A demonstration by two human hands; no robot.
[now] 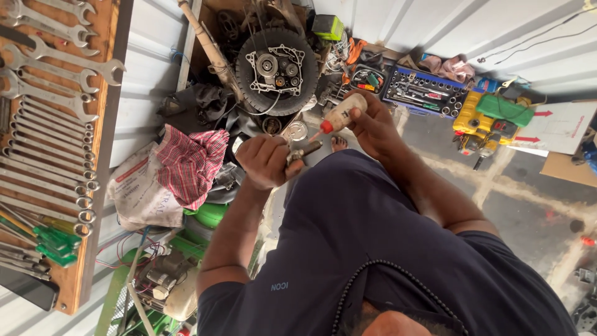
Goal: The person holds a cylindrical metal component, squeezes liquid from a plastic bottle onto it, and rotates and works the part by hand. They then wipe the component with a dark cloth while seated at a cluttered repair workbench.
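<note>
I see the left hand (266,160) clenched around a small metal part (303,152), whose dark stub sticks out to the right of the fist. The right hand (371,124) grasps a squeeze bottle (339,116), pale with a red nozzle, tilted so the nozzle points down-left at the part. Nozzle tip and part are close together; I cannot tell whether they touch. Both hands sit in mid-scene, just above the dark shirt.

Containers:
- An open socket case (424,92), blue-edged, lies on the floor (528,205) at far right of the hands. It holds rows of sockets and a few long tools.
- A smaller open tray (368,79) lies just left of it, with green and orange pieces inside.
- A white sack (138,190) sits at left, with a red checked cloth (191,163) draped over it.

A tyre (275,70) with an engine cover at its centre lies beyond the hands. A wooden board (99,155) at far left carries rows of spanners (50,124).
</note>
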